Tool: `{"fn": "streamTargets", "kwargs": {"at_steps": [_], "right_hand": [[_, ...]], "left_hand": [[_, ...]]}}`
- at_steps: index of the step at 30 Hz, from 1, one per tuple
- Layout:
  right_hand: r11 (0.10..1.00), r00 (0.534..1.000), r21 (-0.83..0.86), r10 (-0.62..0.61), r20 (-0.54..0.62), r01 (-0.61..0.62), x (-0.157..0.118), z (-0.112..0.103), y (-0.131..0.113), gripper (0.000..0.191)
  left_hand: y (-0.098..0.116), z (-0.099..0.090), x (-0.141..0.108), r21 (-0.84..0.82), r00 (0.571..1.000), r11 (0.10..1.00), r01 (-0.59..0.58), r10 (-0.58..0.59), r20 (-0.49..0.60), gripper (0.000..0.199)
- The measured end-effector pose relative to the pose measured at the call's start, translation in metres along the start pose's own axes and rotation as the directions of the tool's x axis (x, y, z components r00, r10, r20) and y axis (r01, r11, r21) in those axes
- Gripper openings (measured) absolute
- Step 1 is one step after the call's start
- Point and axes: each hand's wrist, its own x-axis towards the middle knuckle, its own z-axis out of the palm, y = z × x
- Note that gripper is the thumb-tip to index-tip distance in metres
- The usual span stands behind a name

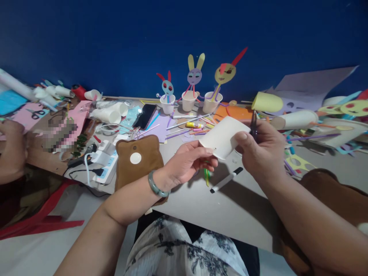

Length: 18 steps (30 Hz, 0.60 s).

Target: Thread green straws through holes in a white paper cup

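Note:
A white paper cup (227, 134) lies tilted on its side in the air between my two hands. My left hand (191, 161), a jade-like bangle at its wrist, is closed on the cup's rim, thumb on top. A small dark hole shows in the cup wall near that thumb. At the cup's base, my right hand (260, 147) presses its thumb on the cup and grips a dark narrow tool (253, 124) that looks like scissors. Its lower part is hidden by the fingers. Below the cup, a black-and-white marker (226, 180) and green-yellow strips (206, 176) rest on the table.
Several cups with paper-faced figures, one a purple rabbit (194, 76), stand along the blue wall. A phone (145, 117), glue stick (194, 125) and pipe cleaners lie before them. Left are a brown pouch (139, 153), a power strip (107, 168) and another person's hand (11, 142).

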Motion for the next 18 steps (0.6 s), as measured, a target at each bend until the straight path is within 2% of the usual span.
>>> {"fn": "streamTargets", "kwargs": {"at_steps": [6, 14, 16, 18], "right_hand": [[0.972, 0.980, 0.167, 0.147, 0.134, -0.168, 0.0033, 0.0022, 0.0040, 0.048], [0.942, 0.952, 0.214, 0.213, 0.218, -0.260, 0.0039, 0.0041, 0.0051, 0.040], [0.947, 0.948, 0.185, 0.218, 0.230, -0.262, 0.0054, 0.0050, 0.0059, 0.039], [0.983, 0.969, 0.070, 0.152, 0.196, -0.168, 0.0076, 0.0045, 0.0077, 0.038]], "left_hand": [[-0.0006, 0.0011, -0.0016, 0.029, 0.996, 1.000, 0.007, -0.009, 0.085, 0.027], [-0.0020, 0.0004, -0.0011, 0.024, 0.997, 1.000, -0.014, 0.012, 0.072, 0.028], [-0.0018, 0.0005, 0.0000, 0.013, 0.998, 1.000, -0.024, 0.023, 0.056, 0.030], [-0.0010, 0.0008, 0.0010, -0.002, 0.999, 1.000, -0.027, 0.027, 0.027, 0.031]]}}
